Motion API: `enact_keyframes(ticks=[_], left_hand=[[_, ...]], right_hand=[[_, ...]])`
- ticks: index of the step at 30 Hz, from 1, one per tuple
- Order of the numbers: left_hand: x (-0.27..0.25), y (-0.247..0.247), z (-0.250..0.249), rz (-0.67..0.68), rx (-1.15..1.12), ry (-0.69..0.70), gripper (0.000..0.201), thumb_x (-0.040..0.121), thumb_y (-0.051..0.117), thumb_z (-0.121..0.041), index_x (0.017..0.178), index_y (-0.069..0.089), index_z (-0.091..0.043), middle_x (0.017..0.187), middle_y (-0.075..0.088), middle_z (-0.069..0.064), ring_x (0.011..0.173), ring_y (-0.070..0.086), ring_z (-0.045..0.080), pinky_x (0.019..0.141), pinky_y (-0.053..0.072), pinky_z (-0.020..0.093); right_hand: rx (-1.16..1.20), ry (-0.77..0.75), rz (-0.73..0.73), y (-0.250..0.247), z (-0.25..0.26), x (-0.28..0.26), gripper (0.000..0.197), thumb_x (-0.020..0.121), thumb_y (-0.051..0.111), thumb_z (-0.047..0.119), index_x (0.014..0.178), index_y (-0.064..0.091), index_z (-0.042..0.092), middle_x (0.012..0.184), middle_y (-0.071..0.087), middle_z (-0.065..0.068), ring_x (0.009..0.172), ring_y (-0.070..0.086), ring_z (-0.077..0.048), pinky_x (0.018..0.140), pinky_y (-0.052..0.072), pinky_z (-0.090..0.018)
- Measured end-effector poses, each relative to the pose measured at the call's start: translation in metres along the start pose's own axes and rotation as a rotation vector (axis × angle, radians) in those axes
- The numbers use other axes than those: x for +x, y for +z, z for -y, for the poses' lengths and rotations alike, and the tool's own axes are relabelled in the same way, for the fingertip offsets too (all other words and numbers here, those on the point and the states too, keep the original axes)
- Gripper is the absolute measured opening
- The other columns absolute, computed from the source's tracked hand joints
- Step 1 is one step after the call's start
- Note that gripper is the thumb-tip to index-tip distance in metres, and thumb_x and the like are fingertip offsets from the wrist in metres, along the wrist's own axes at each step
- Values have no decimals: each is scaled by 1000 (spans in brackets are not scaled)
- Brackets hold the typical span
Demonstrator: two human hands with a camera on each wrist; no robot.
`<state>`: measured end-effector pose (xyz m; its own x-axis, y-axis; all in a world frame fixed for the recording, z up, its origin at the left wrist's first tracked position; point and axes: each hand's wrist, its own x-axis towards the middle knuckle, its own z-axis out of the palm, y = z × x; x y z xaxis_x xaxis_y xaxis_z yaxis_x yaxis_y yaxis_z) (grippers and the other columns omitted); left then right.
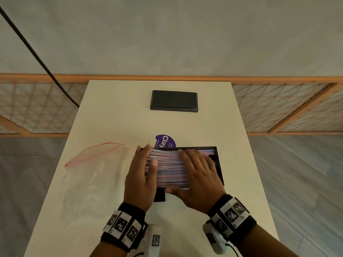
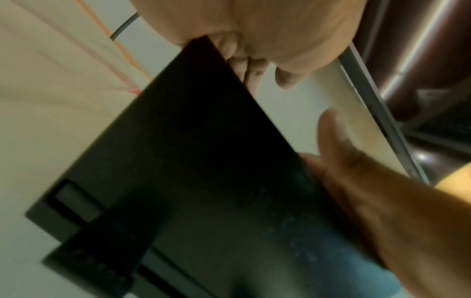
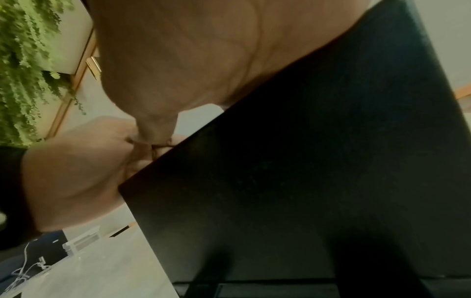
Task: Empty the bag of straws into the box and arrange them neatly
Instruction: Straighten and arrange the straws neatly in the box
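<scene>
A black box (image 1: 219, 165) sits mid-table, filled with pink and blue straws (image 1: 168, 170) lying lengthwise, a few slightly askew. My left hand (image 1: 148, 156) stands against the straws' left ends, fingers straight and thumb laid on top. My right hand (image 1: 194, 161) presses flat on the right half of the straws, thumb along the near wall. The clear bag (image 1: 92, 175) with a red zip edge lies flat and empty to the left. The wrist views show mostly the box's dark wall (image 2: 203, 161) (image 3: 305, 181) with a palm (image 2: 267, 30) (image 3: 178, 50) above it.
A black lid (image 1: 174, 101) lies at the back of the white table (image 1: 115, 112). A purple round label (image 1: 165, 141) lies just behind the box. A black cable (image 1: 37, 52) hangs at the far left. Wooden lattice screens stand behind the table.
</scene>
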<state>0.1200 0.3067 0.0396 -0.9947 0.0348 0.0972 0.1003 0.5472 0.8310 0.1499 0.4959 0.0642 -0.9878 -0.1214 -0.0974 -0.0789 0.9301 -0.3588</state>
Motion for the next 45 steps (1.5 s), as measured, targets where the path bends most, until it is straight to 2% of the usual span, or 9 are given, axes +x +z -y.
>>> enact_keyframes(ticks=[3,9,15,21,25,28,32,36,45], left_hand=[[-3,0,0,-16,83,72,57,104,39,-47,149,51,-15,150,54,1,143,46,18,112,47,55],[3,-1,5,73,274,172,52,103,42,-44,143,57,-13,136,60,4,121,56,18,100,54,46],[18,-18,-8,258,635,228,57,99,35,-53,130,64,-14,134,63,3,122,62,22,117,38,56],[50,-42,-42,626,813,376,77,98,44,-64,157,40,-14,165,35,3,144,43,22,118,37,35],[53,-45,-50,676,863,337,71,99,35,-67,144,58,-17,164,34,-2,138,44,20,112,40,35],[48,-47,-54,659,892,340,87,92,13,-67,134,66,-13,157,46,2,134,50,20,107,46,35],[50,-51,-66,574,831,453,64,93,32,-60,114,73,-14,129,65,4,108,66,22,79,60,35],[54,-35,-73,769,834,414,62,93,54,-62,140,52,-22,138,55,-3,121,57,19,93,49,33],[57,-19,-54,839,999,259,73,89,68,-55,147,42,-18,141,51,4,120,58,26,96,48,37]], right_hand=[[11,1,-20,0,-3,5,90,91,28,83,154,37,20,153,46,-1,144,39,-22,121,28,-50],[-65,-8,43,3,-2,21,78,91,33,77,145,46,23,137,51,1,127,49,-21,117,32,-45],[-57,-8,49,5,-3,24,73,86,41,78,134,53,25,131,51,3,122,51,-20,116,33,-48],[-49,-4,99,3,-3,25,71,87,44,76,135,49,24,132,52,4,119,52,-19,106,43,-43],[-17,21,161,1,-6,28,84,83,43,81,146,38,25,138,45,4,126,46,-20,109,40,-44],[-11,6,198,-11,-7,25,89,80,42,81,149,35,26,139,42,4,128,43,-19,111,40,-43],[41,-52,204,-45,-9,24,72,92,58,60,151,41,22,146,46,3,132,47,-19,112,42,-42],[-115,-114,292,-66,-16,32,65,89,69,44,145,47,21,141,55,2,124,56,-20,105,48,-38],[-271,-158,378,-43,-29,45,89,78,81,45,151,36,21,143,52,-2,128,53,-25,109,44,-41]])
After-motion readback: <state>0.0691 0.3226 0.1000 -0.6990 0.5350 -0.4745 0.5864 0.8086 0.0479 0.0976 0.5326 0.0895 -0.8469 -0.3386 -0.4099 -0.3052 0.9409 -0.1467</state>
